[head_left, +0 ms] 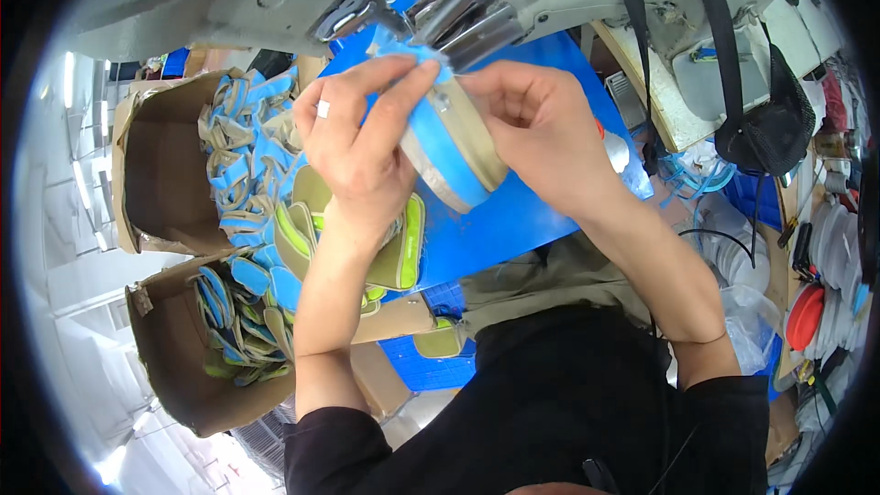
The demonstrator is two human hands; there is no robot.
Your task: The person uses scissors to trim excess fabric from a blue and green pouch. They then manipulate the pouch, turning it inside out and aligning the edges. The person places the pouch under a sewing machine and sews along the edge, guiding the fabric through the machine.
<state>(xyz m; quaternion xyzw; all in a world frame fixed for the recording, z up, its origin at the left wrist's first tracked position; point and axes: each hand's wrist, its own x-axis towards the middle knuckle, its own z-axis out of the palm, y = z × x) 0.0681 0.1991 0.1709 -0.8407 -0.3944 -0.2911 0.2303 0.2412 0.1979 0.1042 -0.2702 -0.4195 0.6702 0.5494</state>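
Observation:
A curved band of khaki fabric with a blue stripe and a zipper-like grey edge (472,151) hangs between my hands, under the metal parts of a sewing machine (229,9). My left hand (362,133) is closed on the band's upper end, fingertips pressed on its blue part. At the band's right edge, my right hand (541,128) pinches the fabric with curled fingers. Just below my left hand lie khaki pieces with lime-green edging (403,243), partly hidden by my wrist. The band covers the tips of my right thumb and index finger in part.
A cardboard box (165,160) at the left stands beside a heap of blue-and-khaki strips (252,142). Nearer, another box (165,353) holds several green-and-blue pieces (238,312). Beneath my hands is a blue tabletop (449,243). Black straps (632,27) hang at the right.

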